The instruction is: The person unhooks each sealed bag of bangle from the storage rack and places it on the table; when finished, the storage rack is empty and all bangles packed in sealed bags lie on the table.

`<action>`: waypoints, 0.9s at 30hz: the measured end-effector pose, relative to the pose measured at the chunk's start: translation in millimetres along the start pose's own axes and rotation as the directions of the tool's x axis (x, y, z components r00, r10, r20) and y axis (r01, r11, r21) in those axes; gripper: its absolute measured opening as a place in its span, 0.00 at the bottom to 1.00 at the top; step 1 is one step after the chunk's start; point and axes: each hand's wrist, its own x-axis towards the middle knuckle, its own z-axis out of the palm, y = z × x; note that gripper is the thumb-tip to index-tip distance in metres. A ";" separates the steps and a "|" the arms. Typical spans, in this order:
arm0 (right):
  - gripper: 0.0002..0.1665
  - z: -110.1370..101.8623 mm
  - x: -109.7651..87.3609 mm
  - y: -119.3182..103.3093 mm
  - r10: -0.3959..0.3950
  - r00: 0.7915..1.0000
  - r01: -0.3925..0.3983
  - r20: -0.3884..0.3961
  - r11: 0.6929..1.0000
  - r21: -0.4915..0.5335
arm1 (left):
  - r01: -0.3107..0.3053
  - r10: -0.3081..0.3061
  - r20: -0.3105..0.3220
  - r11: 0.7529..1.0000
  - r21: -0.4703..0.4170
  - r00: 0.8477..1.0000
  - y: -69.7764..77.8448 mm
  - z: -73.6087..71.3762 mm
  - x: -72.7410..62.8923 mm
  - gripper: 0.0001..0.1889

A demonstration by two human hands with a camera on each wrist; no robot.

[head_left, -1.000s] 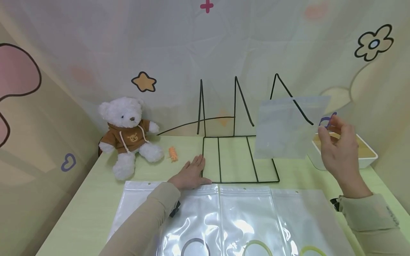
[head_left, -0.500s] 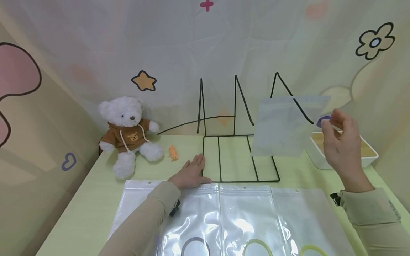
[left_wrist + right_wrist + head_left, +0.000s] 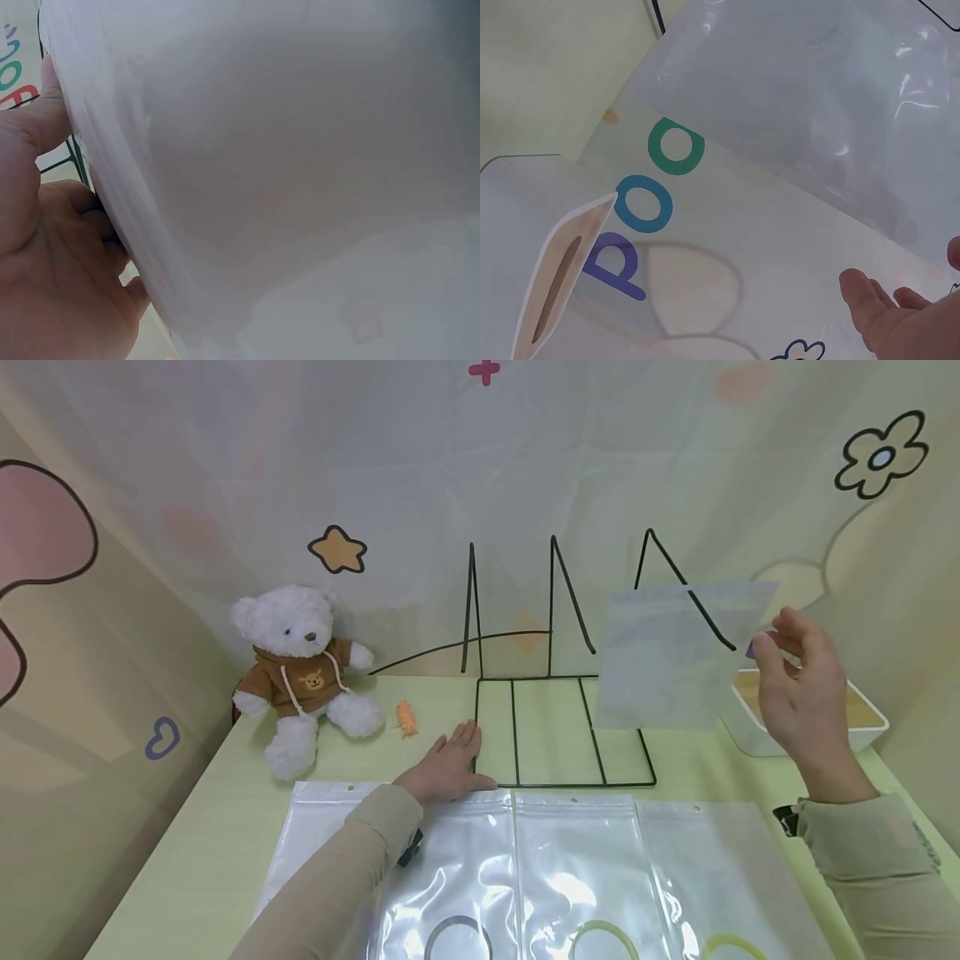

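Note:
A black wire rack (image 3: 558, 787) stands on the table, with several upright prongs at its back. My left hand (image 3: 444, 768) rests on its front left corner with the fingers extended. From the right prong hangs a translucent zip bag (image 3: 660, 668), and the prong passes in front of it. My right hand (image 3: 806, 702) is raised at the bag's right edge, thumb and fingers apart, nothing visible held. In the right wrist view, the fingers (image 3: 866, 300) and the bag (image 3: 780, 82) are apart. Whitish plastic (image 3: 262, 172) fills most of the left wrist view beside my left hand (image 3: 67, 262).
Several clear zip bags (image 3: 573, 852) lie side by side at the front; ring shapes show on some. A white bear in a brown hoodie (image 3: 303, 685) sits at left, near a small orange object (image 3: 406, 718). A white box (image 3: 866, 739) stands at the right.
My right hand has drawn slightly right and up, away from the bag. The bag swings slightly on the prong. My left hand stays on the rack.

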 end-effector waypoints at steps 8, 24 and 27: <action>0.31 0.4 2.2 -3.8 -0.011 0.999 0.011 -0.032 1.000 0.004 | 0.011 -0.011 0.015 1.000 0.004 1.000 0.2 -0.8 -0.6 0.50; 0.31 1.5 6.5 -7.7 0.060 0.997 -0.059 -0.051 0.998 0.005 | 0.007 -0.007 0.009 1.000 -0.019 1.000 -3.1 1.9 0.5 0.50; 0.32 2.2 7.6 -7.4 0.066 0.997 -0.065 -0.041 0.997 0.029 | 0.005 -0.005 0.008 1.000 -0.013 1.000 -2.9 1.7 0.5 0.50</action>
